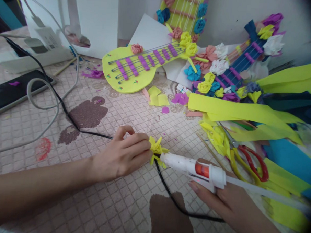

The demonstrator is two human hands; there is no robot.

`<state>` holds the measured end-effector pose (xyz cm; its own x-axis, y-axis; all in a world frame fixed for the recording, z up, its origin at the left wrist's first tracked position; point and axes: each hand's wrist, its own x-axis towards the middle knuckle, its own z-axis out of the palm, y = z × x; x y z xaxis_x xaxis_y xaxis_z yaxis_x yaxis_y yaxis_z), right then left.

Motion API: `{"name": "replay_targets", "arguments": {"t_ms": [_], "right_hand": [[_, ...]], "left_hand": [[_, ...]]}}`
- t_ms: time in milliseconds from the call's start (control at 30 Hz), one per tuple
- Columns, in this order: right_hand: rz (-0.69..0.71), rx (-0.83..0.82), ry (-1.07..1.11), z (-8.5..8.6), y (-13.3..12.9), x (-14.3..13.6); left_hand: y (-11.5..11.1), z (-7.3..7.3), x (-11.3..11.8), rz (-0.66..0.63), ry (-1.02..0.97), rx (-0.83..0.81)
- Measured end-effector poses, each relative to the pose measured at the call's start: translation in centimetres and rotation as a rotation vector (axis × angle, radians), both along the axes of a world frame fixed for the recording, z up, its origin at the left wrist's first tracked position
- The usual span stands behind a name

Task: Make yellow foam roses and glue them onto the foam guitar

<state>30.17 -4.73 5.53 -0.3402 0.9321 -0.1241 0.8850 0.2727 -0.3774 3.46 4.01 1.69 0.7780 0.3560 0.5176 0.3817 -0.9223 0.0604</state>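
Observation:
My left hand [124, 154] pinches a small yellow paper flower [156, 146] between its fingertips, just above the quilted cloth. From the right, my right hand [226, 198] grips a white glue gun [184, 166], its fingers wrapped round the handle under the barrel. The dark nozzle tip reaches the flower; whether it touches the petals I cannot tell. A long translucent glue stick [268, 195] sticks out of the gun's back end. Beneath the flower and the gun runs a black cord [167, 191].
A yellow paper guitar [129, 72] with purple strips lies behind my hands. To its right is a blue one [247, 62] edged with paper flowers. Red-and-yellow scissors [255, 162] and yellow paper strips [238, 109] lie at right. A phone [14, 93] and power strip [31, 58] sit left.

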Motion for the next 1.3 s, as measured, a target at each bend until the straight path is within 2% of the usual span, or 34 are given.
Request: {"name": "replay_targets", "arguments": {"t_ms": [267,400,533,700,933,1133,1300], "right_hand": [[-0.02,0.067,0.018,-0.3,0.0,0.4],[-0.065,0.149,0.038,-0.8,-0.3,1.2],[-0.095,0.125,0.109,-1.0,-0.4,1.3],[-0.223,0.157,0.195,-1.0,0.2,0.8],[-0.341,0.207,0.256,-1.2,2.0,-0.2],[-0.432,0.396,0.231,-3.3,4.9,-1.0],[-0.471,0.476,0.208,-4.6,8.1,-1.2]], "left_hand": [[0.0,0.0,0.1,-0.015,-0.02,-0.098],[0.2,-0.5,0.2,0.017,-0.054,-0.247],[0.3,-0.9,0.3,0.029,-0.105,-0.383],[0.2,-0.6,0.5,0.039,-0.12,-0.461],[0.2,-0.4,0.8,0.026,-0.131,-0.509],[0.1,-0.2,0.9,0.047,-0.14,-0.555],[0.0,-0.2,1.1,0.059,-0.124,-0.536]]}}
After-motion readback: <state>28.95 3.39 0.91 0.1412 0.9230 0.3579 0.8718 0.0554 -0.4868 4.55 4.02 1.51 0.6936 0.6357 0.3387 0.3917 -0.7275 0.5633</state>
